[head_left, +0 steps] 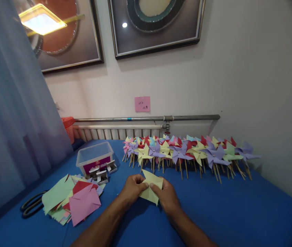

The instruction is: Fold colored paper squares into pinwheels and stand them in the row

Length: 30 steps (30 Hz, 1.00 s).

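Counter, blue cover, read left to right.

1. Scissors [31, 205], one pair, at the left edge, partly under the paper.
2. Paper squares [70, 199], one loose stack near the left front; green, red, pink and yellow show; too overlapped to count.
3. Tub [95, 157], one, clear plastic, behind the stack toward the back edge; several small boxes [102, 173] lie just in front of it, three or four by the look.
4. Your left hand [133, 188] and right hand [167, 196], mid-counter near the front, both closed in a pinch on one yellow sheet [151, 187], thumbs meeting at its middle.
   The sheet is held just above the cover. Step in hand, as I judge it: folding the corners to the centre. The next move likely calls for keeping that pinch tight while a fastening goes through.
5. Pinwheels [187, 152], finished, on sticks, one long row along the back edge running to the right; dozens, too crowded to count; purple, yellow, red, green, pink.
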### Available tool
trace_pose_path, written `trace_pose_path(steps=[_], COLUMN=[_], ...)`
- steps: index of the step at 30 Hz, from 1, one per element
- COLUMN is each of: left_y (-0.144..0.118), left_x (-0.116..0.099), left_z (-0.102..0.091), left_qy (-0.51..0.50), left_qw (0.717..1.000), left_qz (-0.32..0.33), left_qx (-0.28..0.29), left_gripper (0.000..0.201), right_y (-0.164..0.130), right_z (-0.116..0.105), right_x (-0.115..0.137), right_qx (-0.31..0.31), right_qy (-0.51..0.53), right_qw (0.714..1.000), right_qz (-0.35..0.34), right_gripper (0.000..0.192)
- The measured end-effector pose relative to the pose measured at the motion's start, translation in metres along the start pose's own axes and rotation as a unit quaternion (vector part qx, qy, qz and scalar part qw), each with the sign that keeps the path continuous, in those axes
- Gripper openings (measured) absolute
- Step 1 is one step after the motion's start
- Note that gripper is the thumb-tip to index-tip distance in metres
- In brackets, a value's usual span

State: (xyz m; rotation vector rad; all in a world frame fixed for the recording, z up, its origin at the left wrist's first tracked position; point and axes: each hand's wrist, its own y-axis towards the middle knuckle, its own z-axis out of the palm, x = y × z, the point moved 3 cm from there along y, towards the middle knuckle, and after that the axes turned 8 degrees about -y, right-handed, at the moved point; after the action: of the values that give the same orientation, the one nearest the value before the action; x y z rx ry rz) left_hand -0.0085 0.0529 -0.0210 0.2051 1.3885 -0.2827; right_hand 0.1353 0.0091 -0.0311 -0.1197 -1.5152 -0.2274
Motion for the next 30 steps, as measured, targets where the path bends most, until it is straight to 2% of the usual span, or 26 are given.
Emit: trace_pose_path(steps=[5, 12, 17, 24, 30], left_y=[-0.003, -0.008, -0.007, -0.006, -0.009], left_x=[-0.007, -0.009, -0.006, -0.005, -0.006], left_z=[0.001, 0.007, 0.006, 0.007, 0.009], left_qy=[-0.043, -0.071, -0.069, -0.068, -0.077], left_qw=[0.999, 0.997, 0.997, 0.997, 0.996], left_qz=[-0.008, -0.02, -0.024, -0.035, -0.047], left_qx=[-0.017, -0.012, -0.021, -0.017, -0.022], left_gripper=[0.034, 0.034, 0.032, 0.032, 0.028], right_y=[0.001, 0.0, -0.004, -0.012, -0.011], right_z=[0.003, 0.004, 0.005, 0.01, 0.012], right_x=[-0.002, -0.001, 0.001, 0.013, 0.017], right_qx=[0.028, 0.037, 0.041, 0.073, 0.127], right_qy=[0.048, 0.048, 0.089, 0.22, 0.25], right_qw=[0.998, 0.998, 0.995, 0.969, 0.955], right_qz=[0.008, 0.005, 0.024, 0.083, 0.093], right_gripper=[0.043, 0.042, 0.047, 0.053, 0.059])
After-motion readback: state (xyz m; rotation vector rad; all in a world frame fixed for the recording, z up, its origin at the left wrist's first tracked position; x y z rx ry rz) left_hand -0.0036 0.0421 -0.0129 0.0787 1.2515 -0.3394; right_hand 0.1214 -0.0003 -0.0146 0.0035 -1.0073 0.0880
